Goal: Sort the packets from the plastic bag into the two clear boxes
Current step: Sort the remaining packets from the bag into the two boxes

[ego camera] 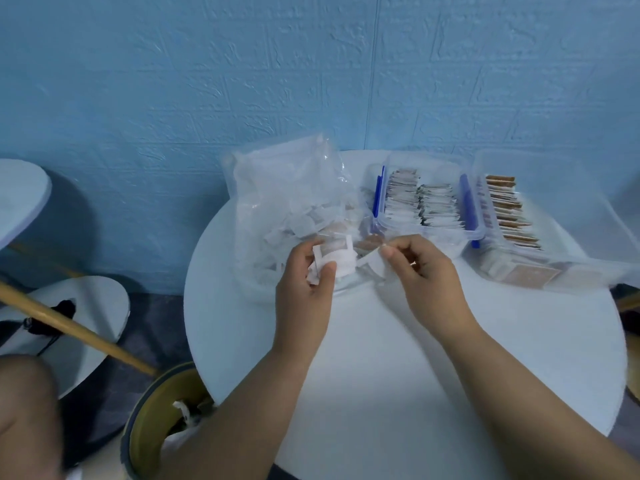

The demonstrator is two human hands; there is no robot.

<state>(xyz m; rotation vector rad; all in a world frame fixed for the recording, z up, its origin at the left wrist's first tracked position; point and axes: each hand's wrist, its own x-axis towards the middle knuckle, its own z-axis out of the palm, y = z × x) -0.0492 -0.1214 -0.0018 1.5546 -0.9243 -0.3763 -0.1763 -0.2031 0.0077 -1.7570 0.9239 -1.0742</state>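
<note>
- My left grip [310, 271] is clenched round a bunch [337, 259] of small white packets, thumb across the front, just at the mouth of the bag [277, 188].
- My right grip [422, 268] pinches one packet [370, 263] by its edge between thumb and forefinger, close beside the bunch.
- I judge the step to be peeling a single packet off the bunch and reading its kind before it goes to a box.
- Next move calls for a short carry to the right and back: either the near box [433, 234] or the far box [588, 209], both just behind my right grip.
- The packet has to slip in on edge to match the rows, so I'd keep the pinch light and high on its rim.
- Both boxes look well filled, so the task seems far along, though the bag holds plenty more.
- Materials: the bag is thin, crinkled clear film, slumped and floppy; it will shift if I tug.
- The packets are flat, papery squares, white with brownish centres; light and slippery against each other.
- The boxes are rigid clear plastic, rectangular; the near one has blue latches [379, 192].
- The counter [381, 375] is round, smooth and white.
</note>
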